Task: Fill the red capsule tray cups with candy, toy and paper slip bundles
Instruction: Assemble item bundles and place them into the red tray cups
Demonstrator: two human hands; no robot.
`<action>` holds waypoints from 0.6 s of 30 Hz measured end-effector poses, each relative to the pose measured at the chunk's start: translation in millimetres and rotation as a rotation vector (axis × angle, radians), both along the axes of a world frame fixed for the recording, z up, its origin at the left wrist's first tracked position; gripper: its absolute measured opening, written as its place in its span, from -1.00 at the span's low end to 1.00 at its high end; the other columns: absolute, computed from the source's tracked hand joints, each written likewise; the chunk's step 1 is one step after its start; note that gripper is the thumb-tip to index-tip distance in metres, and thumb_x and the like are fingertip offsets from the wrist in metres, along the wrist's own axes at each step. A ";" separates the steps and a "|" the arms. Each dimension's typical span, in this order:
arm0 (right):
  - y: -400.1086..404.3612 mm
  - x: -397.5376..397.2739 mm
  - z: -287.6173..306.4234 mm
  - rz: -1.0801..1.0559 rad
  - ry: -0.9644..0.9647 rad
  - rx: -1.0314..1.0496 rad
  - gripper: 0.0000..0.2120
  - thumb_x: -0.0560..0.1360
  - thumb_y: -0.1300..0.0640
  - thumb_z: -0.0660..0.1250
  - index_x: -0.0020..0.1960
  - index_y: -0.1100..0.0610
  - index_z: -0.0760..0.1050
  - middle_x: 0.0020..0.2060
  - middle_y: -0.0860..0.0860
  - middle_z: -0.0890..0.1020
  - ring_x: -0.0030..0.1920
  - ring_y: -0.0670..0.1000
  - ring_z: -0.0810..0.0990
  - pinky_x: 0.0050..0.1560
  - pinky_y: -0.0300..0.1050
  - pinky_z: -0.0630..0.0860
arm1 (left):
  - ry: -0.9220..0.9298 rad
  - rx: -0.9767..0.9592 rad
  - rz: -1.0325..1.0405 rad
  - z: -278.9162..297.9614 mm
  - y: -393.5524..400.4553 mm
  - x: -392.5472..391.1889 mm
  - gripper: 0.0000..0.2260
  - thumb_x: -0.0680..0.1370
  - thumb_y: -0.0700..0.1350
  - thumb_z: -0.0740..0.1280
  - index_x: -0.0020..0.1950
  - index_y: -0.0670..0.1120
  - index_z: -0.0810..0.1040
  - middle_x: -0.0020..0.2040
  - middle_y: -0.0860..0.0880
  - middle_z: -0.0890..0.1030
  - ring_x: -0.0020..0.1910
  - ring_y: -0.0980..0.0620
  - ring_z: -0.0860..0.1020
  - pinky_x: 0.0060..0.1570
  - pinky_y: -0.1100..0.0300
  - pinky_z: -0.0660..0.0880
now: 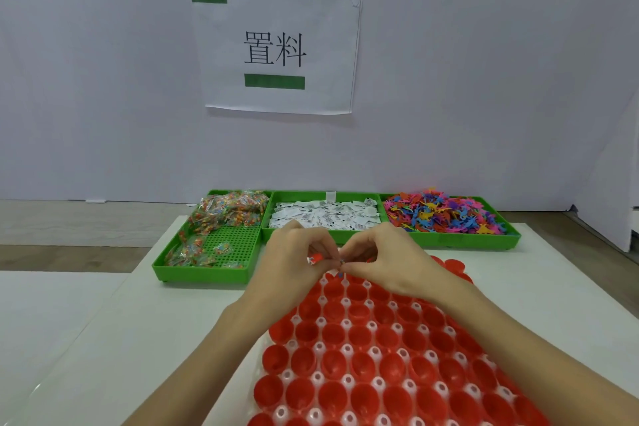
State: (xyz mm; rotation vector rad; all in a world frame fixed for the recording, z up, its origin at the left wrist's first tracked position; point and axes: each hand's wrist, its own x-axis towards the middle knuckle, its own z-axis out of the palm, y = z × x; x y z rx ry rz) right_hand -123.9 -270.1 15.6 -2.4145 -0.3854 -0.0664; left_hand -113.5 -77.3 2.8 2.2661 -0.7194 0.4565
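Observation:
A red capsule tray [380, 349] with several rows of open red cups lies on the white table in front of me. Both hands meet above its far end. My left hand [294, 259] and my right hand [383, 256] pinch a small bundle [326, 261] between their fingertips; I see a red-and-white candy packet and a bit of blue in it. Behind the hands stand three green bins: candy packets [221, 214] on the left, white paper slips [325, 213] in the middle, colourful foam toys [446, 213] on the right.
A white wall with a taped paper sign [276, 48] rises right behind the bins. The white mat [138, 322] covers the table; a wooden surface [69, 228] shows to the left.

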 end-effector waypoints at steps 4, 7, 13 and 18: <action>6.3 1.6 -3.4 -0.037 -0.032 -0.048 -0.89 0.46 0.16 0.54 -0.01 0.07 0.73 -0.20 -0.09 0.75 -0.22 -0.23 0.66 -0.19 -0.44 0.49 | 0.040 0.025 0.014 -3.4 0.4 3.1 -0.87 0.41 -0.11 0.60 -0.17 0.06 0.70 -0.33 0.27 0.57 -0.11 0.25 0.46 -0.18 0.43 0.34; 9.4 2.6 -5.2 -0.060 -0.051 -0.049 -0.90 0.44 0.16 0.57 -0.05 0.08 0.73 -0.22 -0.08 0.74 -0.28 -0.24 0.62 -0.25 -0.45 0.44 | 0.063 0.023 0.032 -4.6 0.7 4.1 -0.86 0.39 -0.12 0.61 -0.17 0.06 0.70 -0.33 0.27 0.57 -0.13 0.27 0.47 -0.18 0.46 0.34; 7.2 1.0 -4.5 -0.069 -0.055 -0.026 -0.89 0.45 0.14 0.55 -0.02 0.07 0.73 -0.24 -0.09 0.73 -0.25 -0.21 0.65 -0.21 -0.42 0.50 | 0.125 -0.049 0.024 -1.3 -1.5 2.4 -0.88 0.38 -0.16 0.62 -0.19 0.02 0.73 -0.29 0.17 0.69 -0.18 0.38 0.60 -0.16 0.55 0.38; -1.3 -1.9 -0.2 -0.068 -0.002 0.147 -0.86 0.47 0.14 0.54 0.03 0.07 0.72 -0.19 -0.06 0.74 -0.16 -0.13 0.70 -0.05 -0.29 0.63 | 0.193 -0.163 0.037 3.9 -0.8 1.8 -0.89 0.39 -0.17 0.60 -0.17 0.02 0.74 -0.28 0.15 0.70 -0.25 0.34 0.61 -0.24 0.50 0.42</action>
